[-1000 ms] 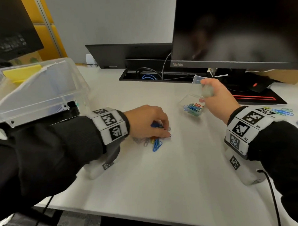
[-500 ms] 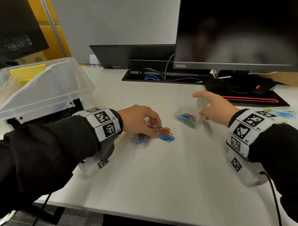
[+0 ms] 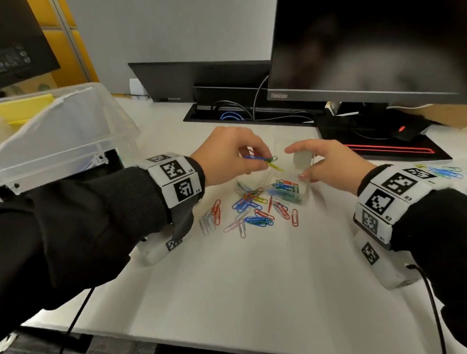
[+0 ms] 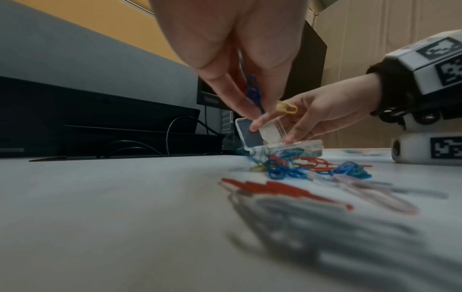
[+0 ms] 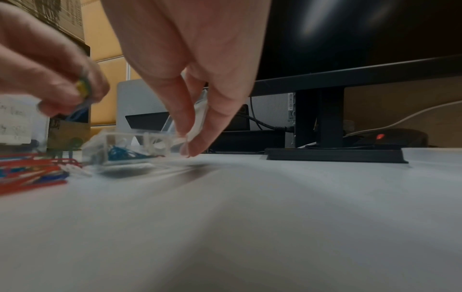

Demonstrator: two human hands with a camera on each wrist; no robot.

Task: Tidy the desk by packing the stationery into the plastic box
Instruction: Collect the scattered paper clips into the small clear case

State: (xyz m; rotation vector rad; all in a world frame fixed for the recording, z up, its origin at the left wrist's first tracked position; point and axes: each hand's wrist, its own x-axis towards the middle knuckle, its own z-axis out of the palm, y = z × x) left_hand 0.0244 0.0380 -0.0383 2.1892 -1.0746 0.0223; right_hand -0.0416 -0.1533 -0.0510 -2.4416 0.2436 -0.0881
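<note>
Near the middle of the white desk stands a small clear clip case (image 3: 286, 192), open, with coloured paper clips inside. My right hand (image 3: 297, 162) pinches its raised lid (image 4: 250, 134) between thumb and fingers. My left hand (image 3: 262, 162) pinches a few linked clips (image 3: 266, 161), blue, green and yellow, just above the case's left edge. Loose clips (image 3: 251, 212) lie scattered in front of and left of the case. The large clear plastic box (image 3: 64, 136) sits at the far left, with yellow sticky notes (image 3: 20, 107) inside.
More clips (image 3: 443, 171) lie at the right, behind my right wrist. A monitor (image 3: 368, 42) on a black base (image 3: 386, 148) stands behind the case. A cable tray (image 3: 237, 115) runs along the back, and the desk's front edge is close to me.
My left hand has risen off the clip pile with a few clips and moved right, over the case. The right hand has drawn the case nearer the pile and keeps its lid up.
</note>
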